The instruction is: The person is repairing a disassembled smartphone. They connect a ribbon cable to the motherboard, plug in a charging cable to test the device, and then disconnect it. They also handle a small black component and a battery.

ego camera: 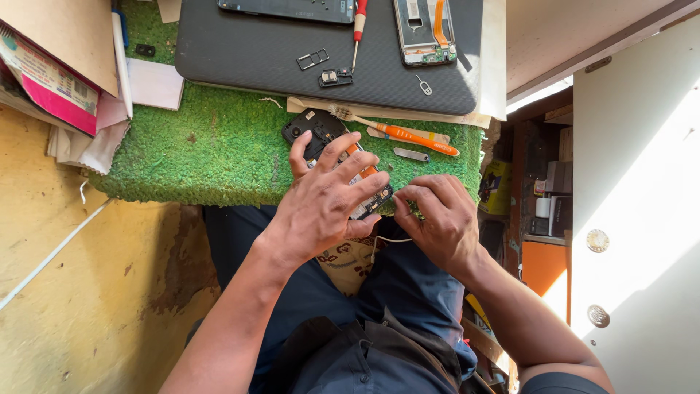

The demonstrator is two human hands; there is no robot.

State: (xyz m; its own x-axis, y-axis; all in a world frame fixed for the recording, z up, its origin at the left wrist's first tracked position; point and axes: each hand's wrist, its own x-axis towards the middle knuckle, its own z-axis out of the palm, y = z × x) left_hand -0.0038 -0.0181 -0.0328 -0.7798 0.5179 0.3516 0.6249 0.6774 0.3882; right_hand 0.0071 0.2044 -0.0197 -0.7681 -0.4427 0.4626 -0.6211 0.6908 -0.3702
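An opened black phone (321,135) with its back off lies at the near edge of the green turf mat (211,149) that covers the tabletop, partly hidden under the left hand (328,201). That hand's fingers (348,166) are spread and curled over the phone, pressing it down. The right hand (437,219) sits just beside it, its fingers pinched together at the phone's lower corner; what they grip is too small to tell. Behind the phone lie an orange toothbrush (412,136) and a small metal strip (410,154). Farther back, a dark board (255,51) carries a red-handled screwdriver (358,29), a second dismantled phone (425,31) and a card tray (313,59).
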